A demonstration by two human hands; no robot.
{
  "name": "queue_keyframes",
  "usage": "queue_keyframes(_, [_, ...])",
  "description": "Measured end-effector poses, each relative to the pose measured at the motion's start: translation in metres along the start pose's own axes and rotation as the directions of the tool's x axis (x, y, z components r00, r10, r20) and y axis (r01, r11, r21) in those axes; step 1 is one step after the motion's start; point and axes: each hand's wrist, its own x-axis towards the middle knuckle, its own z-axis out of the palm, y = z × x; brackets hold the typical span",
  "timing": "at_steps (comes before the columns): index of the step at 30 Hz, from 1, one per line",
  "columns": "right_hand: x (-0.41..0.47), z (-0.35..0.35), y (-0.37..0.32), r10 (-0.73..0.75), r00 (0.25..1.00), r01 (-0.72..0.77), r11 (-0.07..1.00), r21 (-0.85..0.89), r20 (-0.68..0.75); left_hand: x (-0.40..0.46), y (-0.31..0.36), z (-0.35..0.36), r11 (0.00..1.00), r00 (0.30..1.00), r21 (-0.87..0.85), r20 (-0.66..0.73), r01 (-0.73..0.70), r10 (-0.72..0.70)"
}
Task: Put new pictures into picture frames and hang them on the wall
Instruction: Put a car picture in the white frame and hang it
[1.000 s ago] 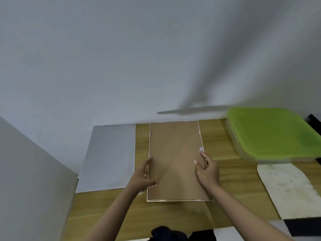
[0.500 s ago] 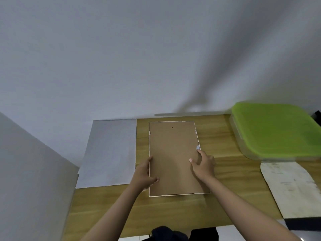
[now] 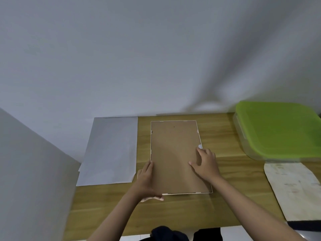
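The picture frame (image 3: pixel 175 153) lies face-down at centre on the desk (image 3: pixel 231 202), brown backing up. The left hand (image 3: pixel 146 181) grips its lower left corner, thumb underneath; the right hand (image 3: pixel 205 163) rests with spread fingers near a tab. It looks light, stiff and probably glazed, so best lifted by its edges.

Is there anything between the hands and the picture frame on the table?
Nothing visible. The left hand holds the face-down picture frame at its left edge; the right hand rests on its brown backing.
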Motion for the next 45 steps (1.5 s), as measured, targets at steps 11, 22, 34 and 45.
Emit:
queue_keyframes(11, [0.016, -0.010, 0.001, 0.045, 0.994, -0.063, 0.981, 0.182, 0.104, 0.000, -0.002, 0.001, 0.996, 0.996, 0.031, -0.043, 0.080, -0.078])
queue_keyframes(22, [0.037, -0.018, -0.012, -0.021, 0.979, -0.041, 0.954, 0.296, 0.203, -0.003, -0.002, -0.003, 0.994, 0.991, -0.022, -0.084, 0.106, -0.108])
queue_keyframes(34, [0.010, -0.022, 0.004, 0.105, 0.984, -0.174, 0.725, 0.666, 0.143, -0.004, -0.002, -0.005, 0.998, 0.999, 0.043, -0.042, 0.036, -0.034])
queue_keyframes(45, [0.001, -0.017, 0.003, 0.275, 0.924, -0.342, 0.279, 0.897, 0.266, 0.000, -0.008, -0.014, 0.997, 0.999, -0.052, -0.001, 0.049, -0.049])
